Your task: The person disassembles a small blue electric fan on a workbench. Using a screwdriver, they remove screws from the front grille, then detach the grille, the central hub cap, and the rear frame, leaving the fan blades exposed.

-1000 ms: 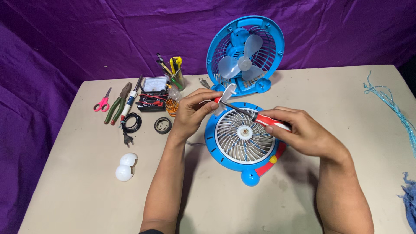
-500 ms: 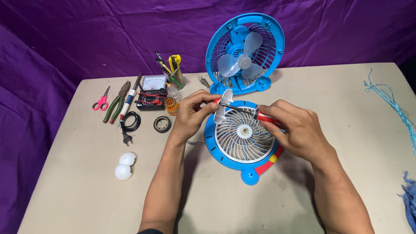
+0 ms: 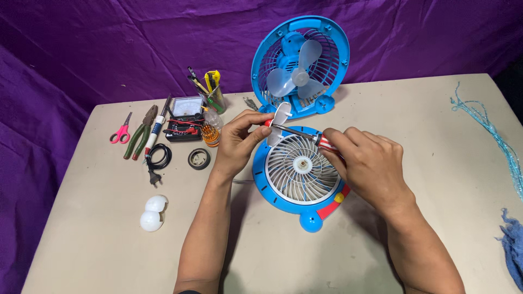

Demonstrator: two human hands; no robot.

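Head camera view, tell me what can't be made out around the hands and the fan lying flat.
- Screwdriver handle: head view, mostly covered by the right hand.
- Screwdriver tip: hidden where left hand fingers pinch the white fan blade.
- Lying fan: right rim hidden under the right hand.
- Blue cloth: cut off by the right edge.

The picture is bright and sharp. Light comes from above. Soft dark shadows lie on the worktop (image 3: pixel 414 141) under both arms and just below the hands. The purple cloth (image 3: pixel 109 49) behind the hands looks darker in its folds. Nothing is blurry, and nothing shines too hard.
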